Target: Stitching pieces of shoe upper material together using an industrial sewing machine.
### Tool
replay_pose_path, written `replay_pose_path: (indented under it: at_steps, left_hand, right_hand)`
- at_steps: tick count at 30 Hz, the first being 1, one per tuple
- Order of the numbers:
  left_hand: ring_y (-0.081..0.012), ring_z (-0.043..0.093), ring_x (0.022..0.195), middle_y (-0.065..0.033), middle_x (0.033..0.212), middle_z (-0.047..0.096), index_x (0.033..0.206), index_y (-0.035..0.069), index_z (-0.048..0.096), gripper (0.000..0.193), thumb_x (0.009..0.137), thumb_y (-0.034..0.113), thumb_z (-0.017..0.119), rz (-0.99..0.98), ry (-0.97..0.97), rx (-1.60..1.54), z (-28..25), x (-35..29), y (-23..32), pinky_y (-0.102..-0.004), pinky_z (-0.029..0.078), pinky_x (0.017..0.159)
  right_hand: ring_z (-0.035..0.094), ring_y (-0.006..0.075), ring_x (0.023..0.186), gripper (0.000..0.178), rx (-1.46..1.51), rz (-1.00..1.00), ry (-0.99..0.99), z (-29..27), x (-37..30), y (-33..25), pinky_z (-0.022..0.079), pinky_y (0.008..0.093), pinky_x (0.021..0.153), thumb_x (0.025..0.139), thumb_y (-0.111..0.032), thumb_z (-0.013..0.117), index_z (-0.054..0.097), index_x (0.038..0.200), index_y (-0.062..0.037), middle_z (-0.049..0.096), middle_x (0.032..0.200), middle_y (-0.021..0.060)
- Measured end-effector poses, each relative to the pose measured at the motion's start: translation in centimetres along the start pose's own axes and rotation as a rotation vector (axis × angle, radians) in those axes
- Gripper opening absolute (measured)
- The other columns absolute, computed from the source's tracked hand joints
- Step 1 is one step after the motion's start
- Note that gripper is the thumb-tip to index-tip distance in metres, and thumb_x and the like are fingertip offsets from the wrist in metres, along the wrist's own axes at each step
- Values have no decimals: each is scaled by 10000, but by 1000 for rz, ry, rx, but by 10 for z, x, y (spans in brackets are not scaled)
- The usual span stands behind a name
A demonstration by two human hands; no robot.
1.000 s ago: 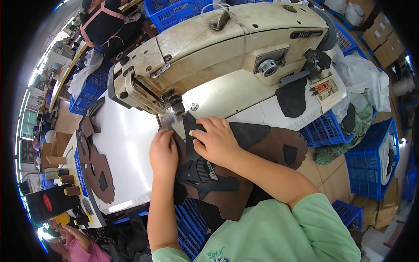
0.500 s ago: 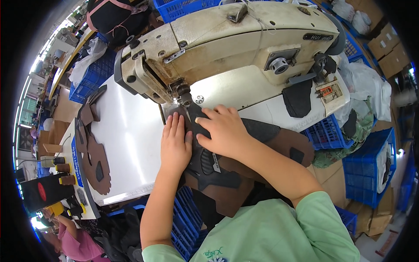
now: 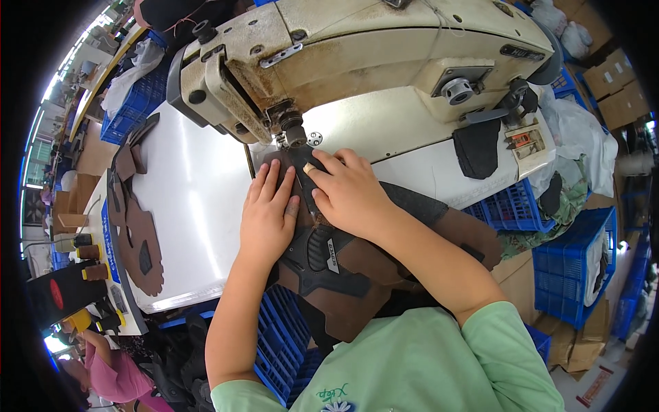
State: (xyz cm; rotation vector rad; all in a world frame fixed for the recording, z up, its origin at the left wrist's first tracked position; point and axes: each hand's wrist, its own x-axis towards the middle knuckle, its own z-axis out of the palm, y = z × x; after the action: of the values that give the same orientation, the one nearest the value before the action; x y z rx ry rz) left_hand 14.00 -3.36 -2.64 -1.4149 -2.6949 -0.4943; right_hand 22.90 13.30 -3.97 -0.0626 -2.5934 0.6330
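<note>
A brown and black shoe upper (image 3: 336,283) lies under the sewing machine head (image 3: 357,65), its narrow front part close to the presser foot (image 3: 294,134). My left hand (image 3: 266,223) rests flat on its left side, fingers spread and pointing toward the needle area. On the right side my right hand (image 3: 351,199) presses the dark part with fingers apart and slightly bent; a yellowish wrap circles its index finger. Neither hand grips the upper; both hold it down. The needle tip is too small to make out.
More brown upper pieces (image 3: 141,250) lie along the white table's left edge. A black scrap (image 3: 476,150) sits beside the machine's base. Thread spools (image 3: 93,272) stand at far left. Blue crates (image 3: 573,264) flank the table, and a person in pink (image 3: 117,371) is at lower left.
The fingers of my left hand have spread farther apart. Both hands remain on the upper beside the presser foot. The whole view has shifted slightly.
</note>
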Motion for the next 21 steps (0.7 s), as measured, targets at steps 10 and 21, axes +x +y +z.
replay_pose_path:
  at_steps: [10,21]
  left_hand:
    - [-381,401,1350,-189,1443,459,1325,75,573,442,899,191,603,-22,24,-16,0,-1,1,-449,358,1092]
    - [-374,390,1358,-181,1455,448,1339,92,564,480,889,245,626,-44,30,4,1,0,4,-455,352,1089]
  right_hand:
    - [516,309,1101,410,-35,6,-21,1,0,-6,428,437,917,783,-200,694,651,1150,-22,577,1270,142]
    - [505,310,1111,435,-23,20,-53,-2,1,-7,421,444,930,754,-191,719,645,1151,-31,565,1264,139]
